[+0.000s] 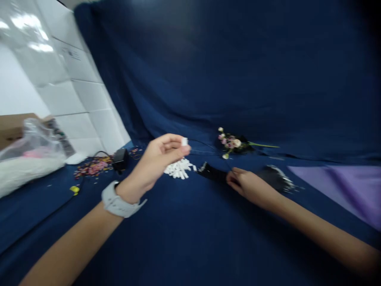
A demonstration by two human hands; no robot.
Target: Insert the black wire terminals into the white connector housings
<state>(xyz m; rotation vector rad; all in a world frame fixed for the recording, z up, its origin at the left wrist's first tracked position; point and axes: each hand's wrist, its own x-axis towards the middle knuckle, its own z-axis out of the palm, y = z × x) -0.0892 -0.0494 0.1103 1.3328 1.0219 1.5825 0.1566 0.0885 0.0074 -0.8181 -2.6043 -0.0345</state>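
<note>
My left hand [162,157], with a pale watch strap [120,200] at the wrist, pinches a small white piece [185,142] between thumb and fingers. Below it lies a pile of similar white pieces [179,169] on the dark blue cloth. My right hand [245,183] is closed with the fingertips pinched together; a thin dark line rises from them, too fine to name. Just left of that hand lies a flat black bundle [213,173] with shiny tips. A faint dark wire-like line curves between the hands, and its ends cannot be made out.
Artificial flowers [232,142] with a green stem lie behind my right hand. Right of it are another black, silver-tipped bundle [276,178] and a purple sheet [342,190]. On the left are colourful small bits [95,167], a black adapter [120,159] and a clear bag [32,159].
</note>
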